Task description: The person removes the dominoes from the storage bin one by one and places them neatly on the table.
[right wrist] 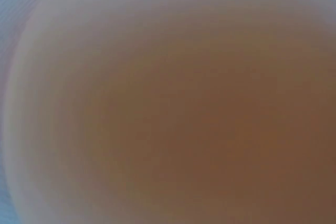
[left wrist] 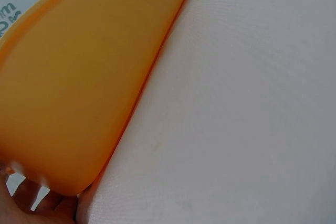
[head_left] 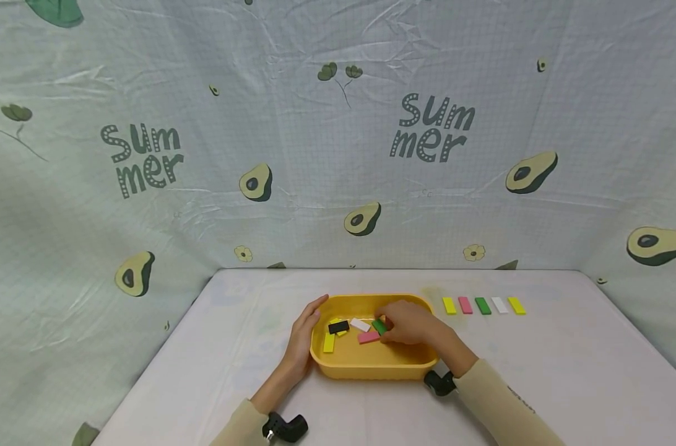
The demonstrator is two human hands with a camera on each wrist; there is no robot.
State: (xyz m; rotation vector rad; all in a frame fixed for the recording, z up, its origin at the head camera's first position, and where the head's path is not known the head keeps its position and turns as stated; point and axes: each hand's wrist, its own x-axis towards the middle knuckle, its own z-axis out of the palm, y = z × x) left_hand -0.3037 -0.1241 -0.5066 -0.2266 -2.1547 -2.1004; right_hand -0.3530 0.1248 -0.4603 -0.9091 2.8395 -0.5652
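One green block (head_left: 379, 326) lies inside the yellow tray (head_left: 371, 372), low in the middle of the head frame, pinched between the thumb and fingers of the right hand (head_left: 409, 323), probably because so flat a piece offers only its edges. Left of it lie a pink block (head_left: 368, 337), a white block (head_left: 361, 324), a black block (head_left: 338, 327) and yellow blocks (head_left: 329, 342), loose within walls that keep them together. The left hand (head_left: 300, 339) lies along the tray's left side, fingers extended, seemingly to steady it. Right of centre, a row of five blocks (head_left: 483, 306) sits on the white table (head_left: 538, 365), spaced apart, perhaps so each reads separately. The right wrist view is too blurred to help.
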